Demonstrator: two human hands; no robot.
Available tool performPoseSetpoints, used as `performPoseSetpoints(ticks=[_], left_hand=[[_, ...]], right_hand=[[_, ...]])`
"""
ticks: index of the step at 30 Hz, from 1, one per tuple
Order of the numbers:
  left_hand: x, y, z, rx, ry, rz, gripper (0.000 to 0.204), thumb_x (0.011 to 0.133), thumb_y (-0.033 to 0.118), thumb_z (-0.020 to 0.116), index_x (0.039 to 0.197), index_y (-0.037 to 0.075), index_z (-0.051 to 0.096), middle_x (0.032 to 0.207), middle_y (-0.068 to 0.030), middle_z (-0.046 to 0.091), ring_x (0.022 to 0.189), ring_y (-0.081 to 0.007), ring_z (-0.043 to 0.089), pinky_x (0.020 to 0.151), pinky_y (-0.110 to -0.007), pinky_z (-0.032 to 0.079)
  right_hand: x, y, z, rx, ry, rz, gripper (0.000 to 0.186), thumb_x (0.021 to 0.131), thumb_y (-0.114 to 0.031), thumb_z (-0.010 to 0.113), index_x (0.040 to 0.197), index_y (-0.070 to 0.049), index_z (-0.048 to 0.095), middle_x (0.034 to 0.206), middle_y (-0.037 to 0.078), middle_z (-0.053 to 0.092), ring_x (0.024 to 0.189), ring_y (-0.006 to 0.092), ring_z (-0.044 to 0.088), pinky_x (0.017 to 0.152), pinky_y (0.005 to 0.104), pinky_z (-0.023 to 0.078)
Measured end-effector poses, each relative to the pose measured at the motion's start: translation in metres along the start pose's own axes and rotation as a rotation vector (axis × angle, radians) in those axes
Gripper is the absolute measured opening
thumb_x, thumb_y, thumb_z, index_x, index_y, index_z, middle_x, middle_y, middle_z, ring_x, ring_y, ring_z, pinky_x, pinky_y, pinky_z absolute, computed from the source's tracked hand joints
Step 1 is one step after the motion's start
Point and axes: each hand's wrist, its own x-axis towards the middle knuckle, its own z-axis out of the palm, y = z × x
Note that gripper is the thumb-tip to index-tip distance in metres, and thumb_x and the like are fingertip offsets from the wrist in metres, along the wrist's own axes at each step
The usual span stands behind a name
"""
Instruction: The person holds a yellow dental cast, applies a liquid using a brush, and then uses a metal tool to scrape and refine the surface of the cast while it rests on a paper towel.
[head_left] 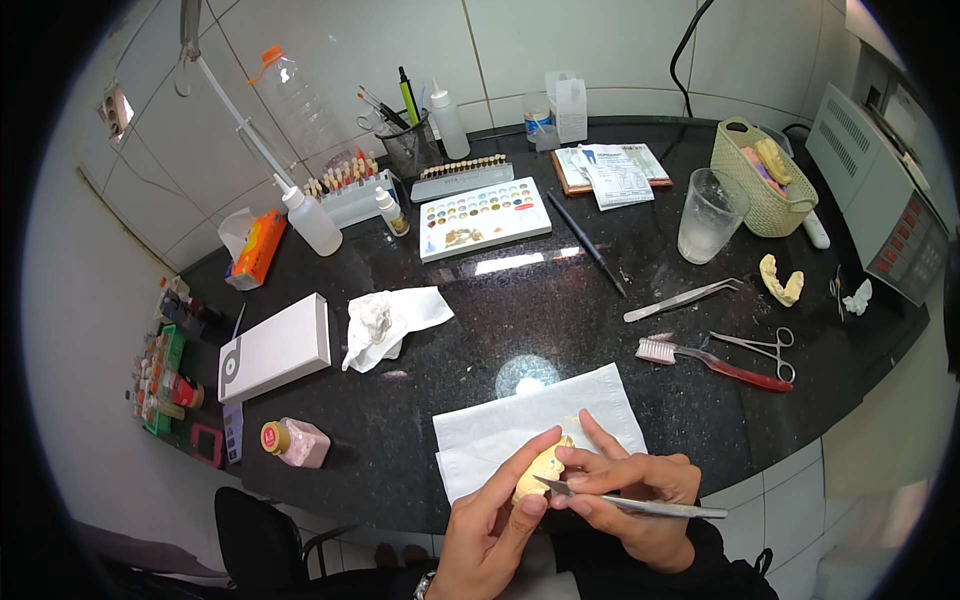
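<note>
In the lower middle, my left hand [490,530] is closed around a small pale-yellow dental cast [534,482], thumb at its lower edge. My right hand [640,500] grips a slim silver knife [668,508], its blade [552,484] against the cast's surface, while some fingers also rest on or beside the cast. Both hands are over the near edge of a folded white paper towel [520,400] on the black worktop [470,330].
Around the hands are a pink jar [310,446], white box [272,350], crumpled tissue [395,325], red-handled brush [750,378], forceps [760,345], tweezers [670,303] and another cast [781,283]. Farther back stand a paint palette [485,240], glass [708,225], basket [750,190], several bottles [312,225] and a machine [880,190].
</note>
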Motion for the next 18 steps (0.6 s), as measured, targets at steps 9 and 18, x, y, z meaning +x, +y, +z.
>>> performPoseSetpoints(ticks=[9,18], left_hand=[[0.0006,0.0008,0.0004,-0.006,-0.017,0.024,0.048,0.097,0.024,0.048,0.137,-0.001,0.039,0.112,-0.0165,0.06,0.104,-0.0163,0.056,0.088,-0.028,0.043],[0.0013,-0.0007,0.0025,-0.019,0.004,0.034,0.048,0.097,0.024,0.048,0.137,-0.001,0.039,0.111,-0.0159,0.06,0.102,-0.0151,0.056,0.087,-0.027,0.043]], right_hand=[[0.0007,-0.0001,-0.0009,-0.026,-0.016,-0.01,0.013,0.074,0.002,0.072,0.086,0.001,0.068,0.079,0.015,0.07,0.096,0.0317,0.065,0.11,0.0556,0.02],[0.0021,0.001,0.0005,-0.087,-0.035,-0.025,0.012,0.074,0.001,0.073,0.085,0.0,0.069,0.08,0.015,0.07,0.096,0.0307,0.065,0.109,0.0557,0.023]])
